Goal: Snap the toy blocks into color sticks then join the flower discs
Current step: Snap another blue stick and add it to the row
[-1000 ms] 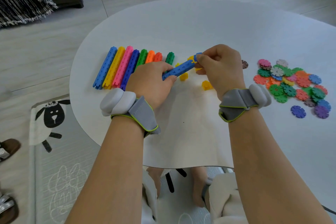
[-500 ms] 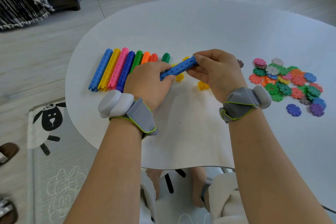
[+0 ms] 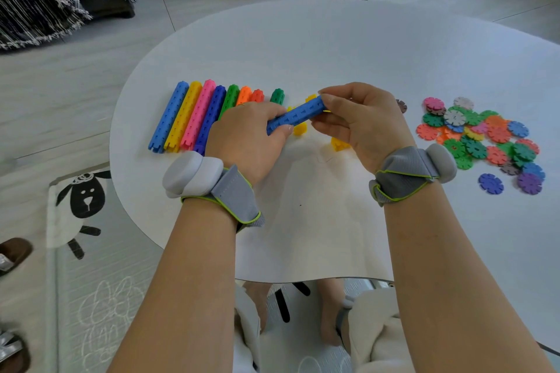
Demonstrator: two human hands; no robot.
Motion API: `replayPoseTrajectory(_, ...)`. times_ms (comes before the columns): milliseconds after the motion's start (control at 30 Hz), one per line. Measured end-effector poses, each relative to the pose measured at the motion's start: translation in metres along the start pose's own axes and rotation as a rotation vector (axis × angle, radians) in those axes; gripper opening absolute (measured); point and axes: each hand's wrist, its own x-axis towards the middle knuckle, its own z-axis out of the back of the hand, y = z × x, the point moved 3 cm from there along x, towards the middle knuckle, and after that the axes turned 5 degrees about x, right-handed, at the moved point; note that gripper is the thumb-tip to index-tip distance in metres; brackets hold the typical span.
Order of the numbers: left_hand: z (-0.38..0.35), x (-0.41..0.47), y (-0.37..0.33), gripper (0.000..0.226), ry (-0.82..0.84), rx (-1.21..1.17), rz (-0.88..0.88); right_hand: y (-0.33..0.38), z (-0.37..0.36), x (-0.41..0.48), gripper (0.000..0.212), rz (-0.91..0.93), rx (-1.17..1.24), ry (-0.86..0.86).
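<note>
Your left hand [image 3: 248, 130] curls round the near end of the blue stick [image 3: 297, 115]. Your right hand [image 3: 360, 124] pinches its far end, and the stick is held just above the table [image 3: 303, 221]. A second ago you were pressing the end block on; now it sits flush, so this stick looks done. Just beyond, loose yellow blocks [image 3: 339, 144] wait. The finished sticks [image 3: 194, 115] lie left, and the discs [image 3: 478, 136] lie untouched to the right.

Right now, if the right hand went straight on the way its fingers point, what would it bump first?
The right hand points its fingers left along the blue stick it pinches. Going on, it would probably meet the left hand gripping the stick's other end, though depth is hard to judge.
</note>
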Motion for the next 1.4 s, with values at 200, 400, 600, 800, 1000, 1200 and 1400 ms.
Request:
replayPoseTrajectory(200, -0.003, 0.001, -0.001, 0.025, 0.031, 0.009, -0.011, 0.004, -0.001, 0.0, 0.017, 0.056, -0.074, 0.0)
replayPoseTrajectory(400, -0.007, 0.002, -0.003, 0.024, 0.084, -0.008, -0.045, 0.001, 0.001, 0.001, 0.019, 0.083, -0.097, -0.062)
replayPoseTrajectory(600, -0.009, 0.007, -0.004, 0.023, 0.03, -0.018, -0.017, 0.0, 0.0, 0.005, 0.019, 0.132, -0.231, -0.132)
replayPoseTrajectory(800, -0.008, 0.01, -0.004, 0.025, 0.015, -0.06, 0.005, 0.005, 0.02, 0.013, 0.023, 0.35, -0.741, -0.465)
replayPoseTrajectory(1000, -0.01, 0.011, -0.003, 0.025, 0.012, -0.053, 0.01, 0.002, 0.03, 0.022, 0.04, 0.155, -0.993, -0.445)
replayPoseTrajectory(1200, -0.011, 0.011, -0.005, 0.026, 0.004, -0.055, 0.009, -0.005, 0.02, 0.024, 0.044, 0.07, -1.146, -0.304)
replayPoseTrajectory(1400, -0.009, 0.01, -0.005, 0.027, 0.015, -0.062, 0.005, -0.006, 0.015, 0.02, 0.048, 0.125, -1.088, -0.267)
